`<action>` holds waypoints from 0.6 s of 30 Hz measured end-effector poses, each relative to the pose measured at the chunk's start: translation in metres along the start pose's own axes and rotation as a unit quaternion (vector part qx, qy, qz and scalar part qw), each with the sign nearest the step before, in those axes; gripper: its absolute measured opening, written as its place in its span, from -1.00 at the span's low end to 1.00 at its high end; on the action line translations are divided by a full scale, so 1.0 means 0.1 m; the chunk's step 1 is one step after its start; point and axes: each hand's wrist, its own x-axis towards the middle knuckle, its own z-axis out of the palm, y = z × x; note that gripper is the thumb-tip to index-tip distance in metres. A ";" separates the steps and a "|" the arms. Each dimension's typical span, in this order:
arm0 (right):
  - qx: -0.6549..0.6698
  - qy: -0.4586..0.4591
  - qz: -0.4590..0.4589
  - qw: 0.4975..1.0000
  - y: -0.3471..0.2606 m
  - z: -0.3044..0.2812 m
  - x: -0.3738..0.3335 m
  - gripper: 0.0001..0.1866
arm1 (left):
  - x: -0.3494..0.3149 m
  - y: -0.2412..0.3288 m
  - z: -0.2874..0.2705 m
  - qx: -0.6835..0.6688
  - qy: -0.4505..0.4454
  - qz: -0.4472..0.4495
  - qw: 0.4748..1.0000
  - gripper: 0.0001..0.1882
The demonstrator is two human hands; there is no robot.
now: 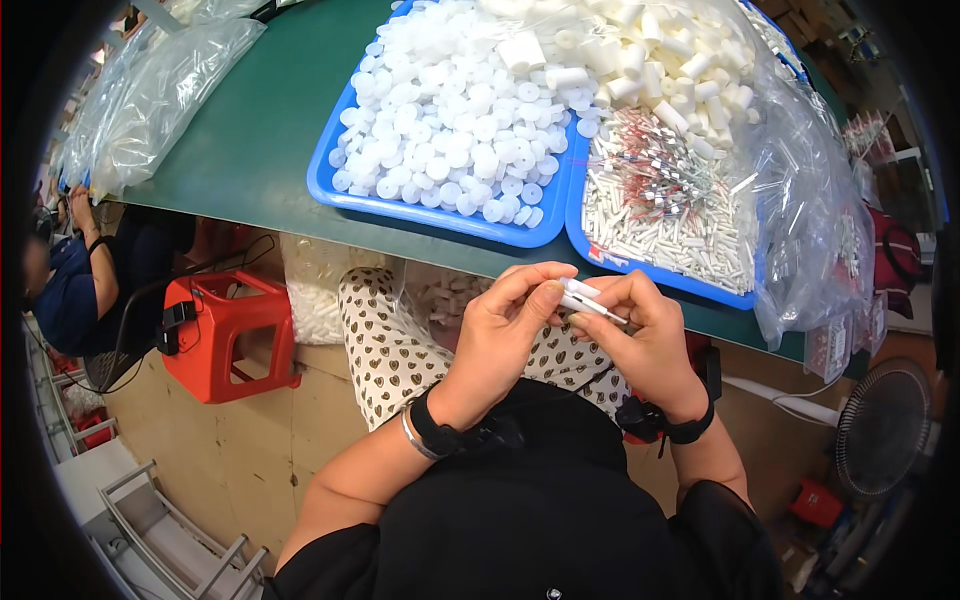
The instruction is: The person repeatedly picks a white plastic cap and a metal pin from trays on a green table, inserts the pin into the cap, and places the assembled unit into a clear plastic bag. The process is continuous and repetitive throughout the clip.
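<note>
Both hands meet over my lap, just off the near edge of the green table [260, 125]. Thumb and fingers of my left hand [515, 315] are closed on one end of a small white tube-shaped piece [587, 303]. My right hand [645, 330] pinches the same piece from the other side, where a thin dark tip shows. My fingers partly cover it, so its exact kind is unclear. Beyond my hands, a blue tray [430, 220] holds many translucent white discs [440, 130]. A second blue tray [680, 283] holds short white sticks [640, 225] and red-wired parts [665, 165].
White foam-like cylinders [660, 70] are heaped behind the trays. Clear plastic bags lie at the table's right [800, 200] and far left [180, 90]. A red stool [230, 335] stands left, a person [80, 280] sits beyond it, and a fan [880, 425] is at right.
</note>
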 end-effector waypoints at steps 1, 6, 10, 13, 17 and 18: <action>0.052 -0.012 0.041 0.998 -0.02 -0.02 0.00 -0.83 | 0.00 0.01 -0.01 0.018 -0.003 0.017 1.000 -0.73; 0.143 -0.086 0.176 0.970 -0.18 -0.14 0.06 -0.87 | 0.02 0.11 -0.01 0.069 -0.036 0.027 0.997 -0.74; 0.215 -0.152 0.233 0.936 -0.28 -0.22 0.10 -0.86 | 0.05 0.13 -0.07 -0.071 -0.081 -0.142 0.984 -0.72; 0.177 -0.147 0.207 0.951 -0.24 -0.20 0.06 -0.81 | 0.04 0.13 -0.04 -0.053 -0.116 -0.111 0.986 -0.62; -0.037 -0.078 0.117 0.989 -0.36 -0.50 0.14 -0.79 | 0.04 0.11 -0.07 -0.033 -0.130 -0.087 0.987 -0.60; -0.153 0.020 0.044 0.987 -0.32 -0.67 0.20 -0.80 | 0.04 0.13 -0.06 -0.031 -0.127 -0.096 0.987 -0.63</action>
